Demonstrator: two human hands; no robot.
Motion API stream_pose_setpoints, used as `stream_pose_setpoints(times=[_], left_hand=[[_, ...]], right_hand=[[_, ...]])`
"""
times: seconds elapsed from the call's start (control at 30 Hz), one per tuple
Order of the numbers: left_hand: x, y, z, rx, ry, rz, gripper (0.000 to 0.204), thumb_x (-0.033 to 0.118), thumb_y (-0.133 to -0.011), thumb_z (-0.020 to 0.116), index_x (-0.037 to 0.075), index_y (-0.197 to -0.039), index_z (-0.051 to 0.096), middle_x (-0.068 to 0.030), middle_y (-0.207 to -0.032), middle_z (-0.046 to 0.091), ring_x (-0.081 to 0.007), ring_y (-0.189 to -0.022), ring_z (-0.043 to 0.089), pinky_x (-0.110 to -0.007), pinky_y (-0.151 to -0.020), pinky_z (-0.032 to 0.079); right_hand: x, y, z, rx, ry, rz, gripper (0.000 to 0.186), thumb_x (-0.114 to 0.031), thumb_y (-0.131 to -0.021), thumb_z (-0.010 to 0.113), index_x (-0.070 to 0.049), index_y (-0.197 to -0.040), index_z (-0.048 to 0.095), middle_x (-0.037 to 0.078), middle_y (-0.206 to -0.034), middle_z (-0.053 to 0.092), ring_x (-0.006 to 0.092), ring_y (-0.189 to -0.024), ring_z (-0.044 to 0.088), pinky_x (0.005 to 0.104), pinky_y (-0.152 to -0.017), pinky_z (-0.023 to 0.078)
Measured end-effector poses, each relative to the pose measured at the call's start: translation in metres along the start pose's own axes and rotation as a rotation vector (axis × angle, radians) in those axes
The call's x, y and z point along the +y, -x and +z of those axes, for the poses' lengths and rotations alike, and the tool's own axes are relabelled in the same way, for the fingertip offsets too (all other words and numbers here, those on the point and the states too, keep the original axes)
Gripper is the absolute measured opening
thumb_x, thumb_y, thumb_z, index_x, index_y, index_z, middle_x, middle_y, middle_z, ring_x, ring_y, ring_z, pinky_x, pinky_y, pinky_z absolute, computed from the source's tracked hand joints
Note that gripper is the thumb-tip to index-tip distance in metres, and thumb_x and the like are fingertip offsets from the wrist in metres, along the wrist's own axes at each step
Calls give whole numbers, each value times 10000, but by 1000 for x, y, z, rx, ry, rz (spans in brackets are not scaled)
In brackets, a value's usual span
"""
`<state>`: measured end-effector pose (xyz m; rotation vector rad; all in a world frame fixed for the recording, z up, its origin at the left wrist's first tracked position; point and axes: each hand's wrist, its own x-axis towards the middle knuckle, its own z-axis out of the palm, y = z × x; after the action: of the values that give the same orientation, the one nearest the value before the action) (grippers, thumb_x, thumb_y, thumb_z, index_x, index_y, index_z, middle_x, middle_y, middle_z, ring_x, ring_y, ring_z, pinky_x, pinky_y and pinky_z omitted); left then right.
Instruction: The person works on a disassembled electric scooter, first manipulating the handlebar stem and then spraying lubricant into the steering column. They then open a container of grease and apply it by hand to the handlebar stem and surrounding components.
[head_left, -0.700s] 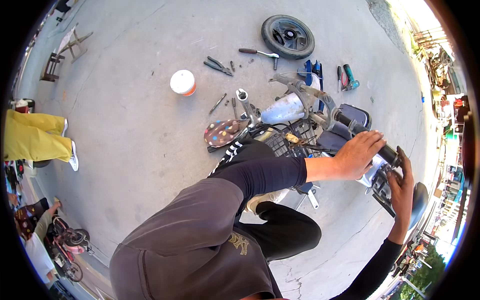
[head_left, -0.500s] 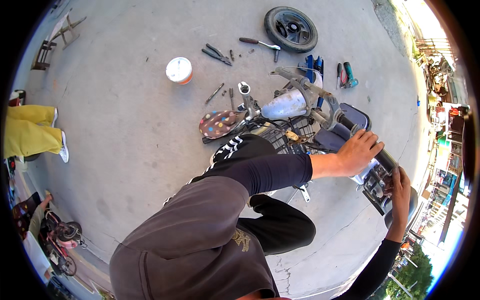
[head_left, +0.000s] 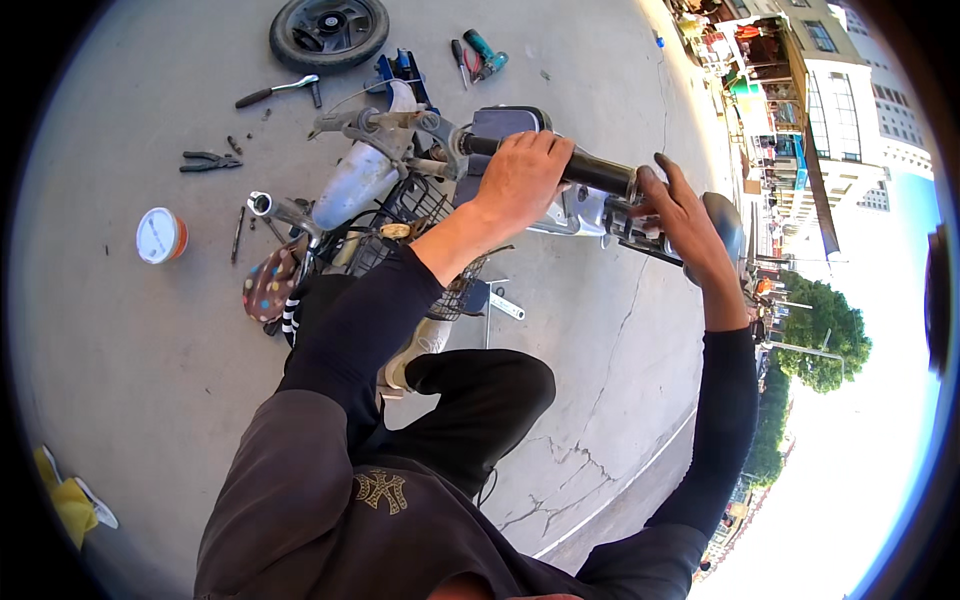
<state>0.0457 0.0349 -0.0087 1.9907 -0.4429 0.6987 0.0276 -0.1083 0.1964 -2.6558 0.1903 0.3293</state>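
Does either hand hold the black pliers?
No, the black pliers lie on the ground; the left hand is on the black tube, the right hand by its end.

The black tube (head_left: 605, 173) looks smooth, low-gloss metal; left of it are a scuffed, dull silver mudguard (head_left: 352, 187), a matt wire basket (head_left: 424, 207), a spotted cloth cover (head_left: 270, 284) and a matt rubber tyre (head_left: 335, 64).

The left fingers (head_left: 556, 158) hide part of the black tube (head_left: 605, 174).
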Motion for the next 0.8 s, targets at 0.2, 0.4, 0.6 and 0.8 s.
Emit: stream_pose_setpoints(times=[0.2, 0.4, 0.6, 0.8], left_hand=[[2, 3, 8, -54, -28, 19, 506, 115, -771, 821, 24, -1204, 577, -158, -1068, 647, -372, -1028, 642, -475, -928, 506], [-1, 11, 6, 75, -57, 44, 536, 27, -750, 750, 7, -1256, 574, -208, -1217, 614, -401, -1142, 610, -464, -990, 505], [-16, 8, -32, 446, 277, -595, 395, 124, -848, 656, -30, -1200, 561, -208, -1223, 584, -350, -1117, 593, -454, -985, 462], [-62, 23, -21, 557, 1078, -1461, 619, 574, -988, 557, 25, -1272, 538, -106, -1192, 597, -241, -1016, 574, -400, -930, 451]], right_hand=[[35, -4, 1, 24, 117, -644, 424, -320, -1026, 645, -18, -1319, 595, 126, -979, 698, 216, -818, 701, 306, -747, 546], [12, -10, -1, -199, 124, -168, 421, -141, -957, 705, -40, -1347, 582, 123, -989, 700, 213, -817, 690, 311, -757, 546], [10, -10, -1, -104, 93, -246, 361, -123, -931, 734, -39, -1264, 622, 140, -1103, 713, 250, -938, 705, 381, -785, 551], [21, -5, -7, -17, 407, -635, 440, -311, -962, 729, -22, -1272, 613, 179, -1166, 711, 271, -908, 720, 395, -798, 557]])
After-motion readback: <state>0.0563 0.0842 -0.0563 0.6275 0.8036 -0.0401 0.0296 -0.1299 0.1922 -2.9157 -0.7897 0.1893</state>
